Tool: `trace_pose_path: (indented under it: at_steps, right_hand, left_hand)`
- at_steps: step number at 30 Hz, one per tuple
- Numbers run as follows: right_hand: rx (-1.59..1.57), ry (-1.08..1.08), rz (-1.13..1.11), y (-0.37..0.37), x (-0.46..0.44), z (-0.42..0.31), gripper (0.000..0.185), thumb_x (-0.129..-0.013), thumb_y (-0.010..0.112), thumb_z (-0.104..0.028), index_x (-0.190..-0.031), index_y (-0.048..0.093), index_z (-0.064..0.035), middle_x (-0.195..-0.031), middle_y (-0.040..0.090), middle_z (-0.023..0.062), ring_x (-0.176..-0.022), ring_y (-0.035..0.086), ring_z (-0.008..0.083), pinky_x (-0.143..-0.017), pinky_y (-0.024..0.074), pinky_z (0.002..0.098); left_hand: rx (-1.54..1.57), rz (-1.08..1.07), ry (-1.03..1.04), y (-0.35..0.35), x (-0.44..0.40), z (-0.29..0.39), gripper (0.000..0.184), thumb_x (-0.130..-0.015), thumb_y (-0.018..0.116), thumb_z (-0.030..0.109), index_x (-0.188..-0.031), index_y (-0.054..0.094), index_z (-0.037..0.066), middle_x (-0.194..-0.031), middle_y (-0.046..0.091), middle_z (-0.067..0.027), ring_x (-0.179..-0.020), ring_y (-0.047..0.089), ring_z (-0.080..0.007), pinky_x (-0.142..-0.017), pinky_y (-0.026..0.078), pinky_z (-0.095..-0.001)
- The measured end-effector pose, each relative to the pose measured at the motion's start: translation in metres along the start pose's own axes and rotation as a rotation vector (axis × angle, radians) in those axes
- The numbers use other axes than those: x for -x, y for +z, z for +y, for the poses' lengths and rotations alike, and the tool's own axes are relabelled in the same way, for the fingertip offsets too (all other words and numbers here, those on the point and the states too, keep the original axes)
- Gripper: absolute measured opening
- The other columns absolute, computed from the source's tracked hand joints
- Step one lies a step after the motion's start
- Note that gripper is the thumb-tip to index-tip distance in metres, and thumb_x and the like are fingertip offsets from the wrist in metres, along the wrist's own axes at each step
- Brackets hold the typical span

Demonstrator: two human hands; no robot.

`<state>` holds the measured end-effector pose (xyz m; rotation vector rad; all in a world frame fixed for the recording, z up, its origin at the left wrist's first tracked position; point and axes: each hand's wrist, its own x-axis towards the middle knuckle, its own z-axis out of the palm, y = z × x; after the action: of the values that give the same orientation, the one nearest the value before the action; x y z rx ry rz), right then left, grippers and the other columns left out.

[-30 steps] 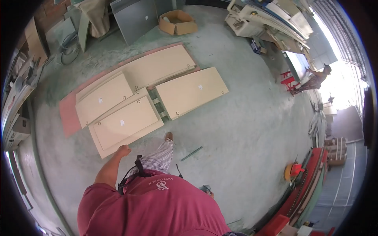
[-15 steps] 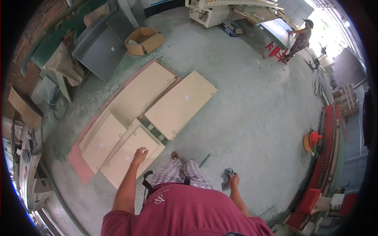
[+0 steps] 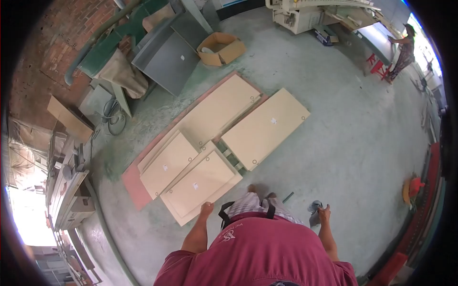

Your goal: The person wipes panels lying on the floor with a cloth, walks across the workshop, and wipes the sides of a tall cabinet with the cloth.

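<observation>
Loosely curled, the left hand (image 3: 207, 209) hung near the close edge of the front board (image 3: 208, 178), with nothing seen in its grip; whether it touched the edge, I could not tell. The right hand (image 3: 325, 214), well apart on the other side, had its fingers closed round a crumpled grey cloth (image 3: 315, 208), which hung beside the leg, probably so as not to drag on the floor (image 3: 338, 148).

The front board lay flat in a low group with the left board (image 3: 176, 155), the back board (image 3: 210, 114) and the right board (image 3: 267, 131). A red sheet (image 3: 131, 189) showed around the far and left sides, perhaps to save the faces from scratches. Strips (image 3: 232, 158) showed between the front and right boards, likely as supports.

The front board's long axis ran slantwise, from lower left to upper right, its label (image 3: 195, 186) facing up and its ringed marks along the far long edge. The right board lay roughly parallel, its marks along the near long edge.
</observation>
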<state>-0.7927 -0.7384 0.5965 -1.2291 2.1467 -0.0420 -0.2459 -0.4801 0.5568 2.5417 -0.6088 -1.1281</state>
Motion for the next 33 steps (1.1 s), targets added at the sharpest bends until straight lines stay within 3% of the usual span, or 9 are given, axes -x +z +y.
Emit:
trace_pose_path:
  at_steps: [2, 7, 10, 13, 15, 18, 21, 28, 33]
  right_hand:
    - [-0.034, -0.013, -0.025, -0.002, -0.013, -0.006, 0.077, -0.068, 0.067, -0.026, -0.129, 0.028, -0.0018, -0.115, 0.044, 0.0302, -0.107, 0.047, 0.0404, -0.089, 0.0400, 0.0413]
    - [0.029, -0.018, -0.038, 0.015, -0.025, -0.023, 0.077, -0.068, 0.066, -0.030, -0.128, 0.029, -0.0005, -0.110, 0.050, 0.0283, -0.102, 0.050, 0.0398, -0.085, 0.0427, 0.0403]
    - [-0.028, -0.079, -0.008, 0.018, -0.021, -0.041, 0.074, -0.068, 0.066, -0.030, -0.126, 0.032, 0.0006, -0.102, 0.055, 0.0287, -0.097, 0.053, 0.0401, -0.083, 0.0440, 0.0401]
    - [-0.086, 0.040, -0.078, 0.007, -0.006, -0.062, 0.076, -0.067, 0.066, -0.026, -0.129, 0.030, -0.0003, -0.111, 0.052, 0.0258, -0.104, 0.051, 0.0347, -0.084, 0.0431, 0.0370]
    - [-0.076, 0.044, -0.075, 0.008, -0.013, -0.066, 0.076, -0.067, 0.067, -0.028, -0.128, 0.030, -0.0003, -0.110, 0.052, 0.0263, -0.103, 0.051, 0.0354, -0.085, 0.0432, 0.0374]
    - [-0.020, 0.033, -0.007, 0.010, -0.010, -0.055, 0.076, -0.067, 0.068, -0.029, -0.128, 0.031, -0.0006, -0.111, 0.051, 0.0266, -0.103, 0.051, 0.0359, -0.085, 0.0433, 0.0376]
    - [-0.021, 0.024, -0.033, 0.009, -0.012, -0.052, 0.073, -0.068, 0.065, -0.026, -0.128, 0.031, -0.0013, -0.112, 0.048, 0.0292, -0.104, 0.049, 0.0393, -0.086, 0.0422, 0.0399]
    - [0.005, -0.025, -0.001, 0.012, -0.005, -0.042, 0.071, -0.067, 0.066, -0.024, -0.126, 0.034, 0.0003, -0.108, 0.052, 0.0274, -0.102, 0.051, 0.0375, -0.086, 0.0420, 0.0390]
    - [0.025, 0.019, 0.048, 0.019, -0.004, -0.043, 0.067, -0.066, 0.066, -0.027, -0.122, 0.039, -0.0011, -0.103, 0.057, 0.0226, -0.098, 0.055, 0.0340, -0.083, 0.0436, 0.0381]
  left_hand:
    - [0.003, 0.041, 0.209, 0.006, -0.017, -0.008, 0.036, -0.076, 0.053, 0.038, -0.071, 0.063, 0.003, -0.073, 0.060, -0.0214, -0.074, 0.061, -0.0352, -0.069, 0.046, -0.0428]
    - [0.126, 0.027, 0.018, 0.006, -0.039, 0.022, 0.034, -0.076, 0.057, 0.034, -0.086, 0.064, 0.002, -0.084, 0.064, -0.0163, -0.083, 0.060, -0.0323, -0.075, 0.046, -0.0389]
    - [0.203, 0.052, 0.176, 0.000, -0.053, 0.037, 0.033, -0.079, 0.056, 0.031, -0.089, 0.063, 0.001, -0.071, 0.062, -0.0137, -0.066, 0.060, -0.0268, -0.061, 0.048, -0.0356]
    - [0.353, -0.058, 0.049, -0.011, -0.050, 0.058, 0.030, -0.082, 0.053, 0.028, -0.095, 0.060, 0.002, -0.053, 0.047, -0.0026, -0.042, 0.043, -0.0098, -0.035, 0.034, -0.0251]
    - [0.184, -0.065, 0.486, -0.016, -0.060, 0.047, 0.029, -0.081, 0.054, 0.028, -0.094, 0.060, 0.003, -0.053, 0.048, -0.0031, -0.043, 0.046, -0.0117, -0.036, 0.036, -0.0262]
    - [0.208, -0.033, 0.139, -0.018, -0.042, 0.070, 0.029, -0.080, 0.056, 0.028, -0.094, 0.060, 0.002, -0.053, 0.049, -0.0035, -0.042, 0.046, -0.0123, -0.036, 0.037, -0.0263]
    - [0.084, -0.101, 0.169, -0.021, -0.039, 0.047, 0.031, -0.079, 0.057, 0.029, -0.091, 0.061, 0.001, -0.057, 0.054, -0.0072, -0.042, 0.048, -0.0133, -0.037, 0.038, -0.0273]
    - [0.095, 0.037, 0.196, -0.006, -0.046, 0.018, 0.035, -0.079, 0.058, 0.031, -0.093, 0.062, -0.001, -0.085, 0.063, -0.0161, -0.081, 0.060, -0.0251, -0.068, 0.047, -0.0335]
    - [0.043, -0.038, 0.143, -0.019, -0.040, 0.037, 0.031, -0.080, 0.058, 0.028, -0.092, 0.062, 0.000, -0.082, 0.064, -0.0136, -0.078, 0.060, -0.0230, -0.069, 0.047, -0.0332]
